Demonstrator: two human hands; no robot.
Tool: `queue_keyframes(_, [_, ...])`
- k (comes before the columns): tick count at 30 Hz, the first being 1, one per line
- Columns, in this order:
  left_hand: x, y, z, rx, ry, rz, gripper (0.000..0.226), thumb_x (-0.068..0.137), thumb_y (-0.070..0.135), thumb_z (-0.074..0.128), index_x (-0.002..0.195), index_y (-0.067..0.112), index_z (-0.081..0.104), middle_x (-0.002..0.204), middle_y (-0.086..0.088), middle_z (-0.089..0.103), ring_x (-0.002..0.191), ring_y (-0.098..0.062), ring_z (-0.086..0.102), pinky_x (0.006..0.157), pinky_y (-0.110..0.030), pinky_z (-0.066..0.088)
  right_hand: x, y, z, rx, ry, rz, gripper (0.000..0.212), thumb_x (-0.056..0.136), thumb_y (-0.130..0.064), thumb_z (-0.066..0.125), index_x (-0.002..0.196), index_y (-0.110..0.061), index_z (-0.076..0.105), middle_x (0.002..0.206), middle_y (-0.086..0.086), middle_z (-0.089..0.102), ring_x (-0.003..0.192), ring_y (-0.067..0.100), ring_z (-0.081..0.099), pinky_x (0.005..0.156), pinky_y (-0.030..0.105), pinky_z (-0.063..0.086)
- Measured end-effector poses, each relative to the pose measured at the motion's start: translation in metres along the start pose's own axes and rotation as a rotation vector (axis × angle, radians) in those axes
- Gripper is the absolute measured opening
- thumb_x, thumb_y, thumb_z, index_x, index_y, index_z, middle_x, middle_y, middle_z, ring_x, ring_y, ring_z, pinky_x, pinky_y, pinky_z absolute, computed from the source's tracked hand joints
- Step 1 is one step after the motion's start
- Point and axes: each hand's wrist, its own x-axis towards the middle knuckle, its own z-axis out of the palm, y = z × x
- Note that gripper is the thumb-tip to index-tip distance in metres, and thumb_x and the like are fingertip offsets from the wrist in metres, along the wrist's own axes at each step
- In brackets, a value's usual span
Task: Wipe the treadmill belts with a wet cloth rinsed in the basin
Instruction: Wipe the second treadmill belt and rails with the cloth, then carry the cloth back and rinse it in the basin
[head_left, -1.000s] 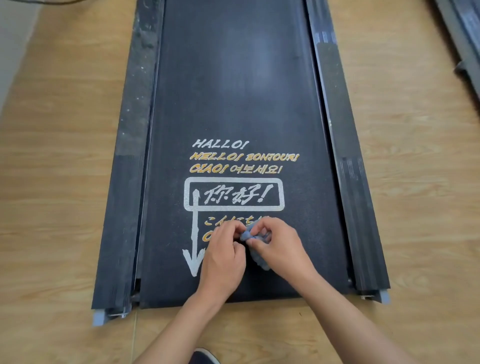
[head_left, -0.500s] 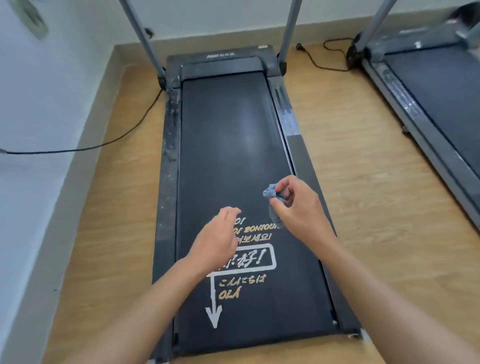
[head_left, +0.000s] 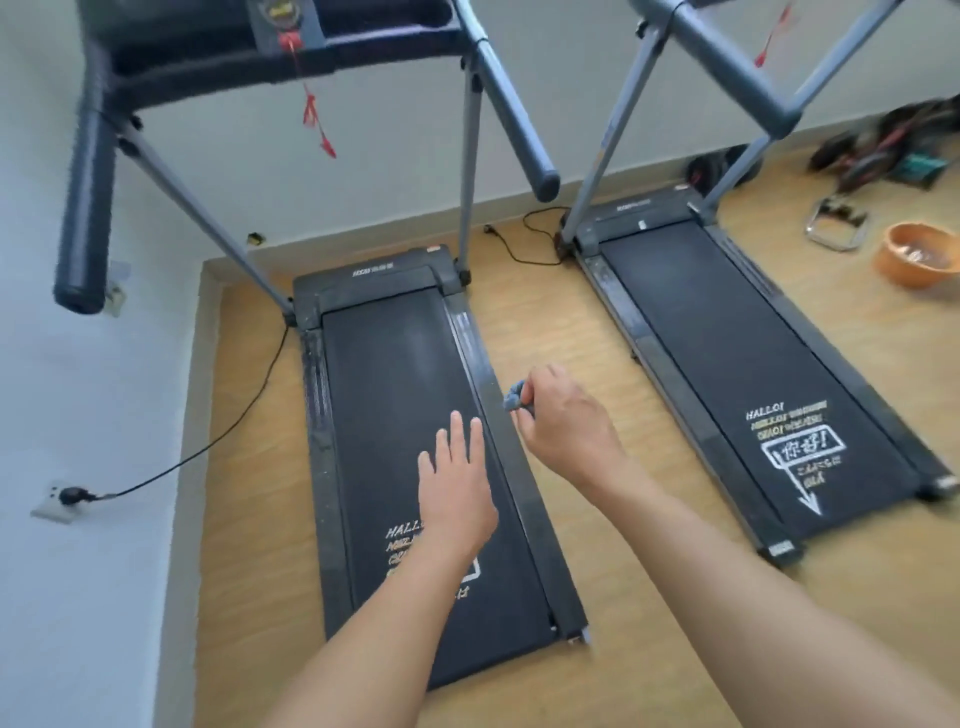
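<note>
Easy to lose the cloth (head_left: 515, 399) from here: pinched only by a small bunched part at the tips of the right hand (head_left: 566, 426), so likely to be shaken loose by a quick swing and to land on the wooden floor (head_left: 582, 332), picking up dirt. Also possible to drip on the floor between the two machines, if still wet; not readable at this sharpness. A long way to the orange basin (head_left: 917, 257) as well, standing well apart on the far side of the second treadmill belt (head_left: 727, 364). Some danger of a stumble on the way, with a frame to step round and a power cable (head_left: 519, 249) lying near the front. Judged to be either a trip for rinsing or a change of belt; not sure which.

Right fingers (head_left: 545, 376) curled and pressed against the thumb, pinching the blue-grey cloth above the right side rail (head_left: 488, 374) of the near treadmill belt (head_left: 395, 395), apparently touching neither rail nor belt. Left hand (head_left: 457, 488) holding nothing, fingers straight and a little spread, palm down over the near belt; touching or hovering, cannot tell.
</note>
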Motion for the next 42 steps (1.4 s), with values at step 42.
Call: queue_keyframes(42, [-0.172,0.825,-0.248,0.132,-0.214,1.188,0.093,0.100,0.022,0.053,0.167,0.007,-0.009,0.175,-0.014,-0.017,0.164,-0.026,-0.008,0.129,-0.045,0.021,-0.376,0.466,-0.661,0.019,0.536,1.067,0.011,0.092,-0.029,0.065,0.093,-0.028,0.054,0.097,-0.008,0.062,0.081,0.018,0.061,0.064,0.033,0.046])
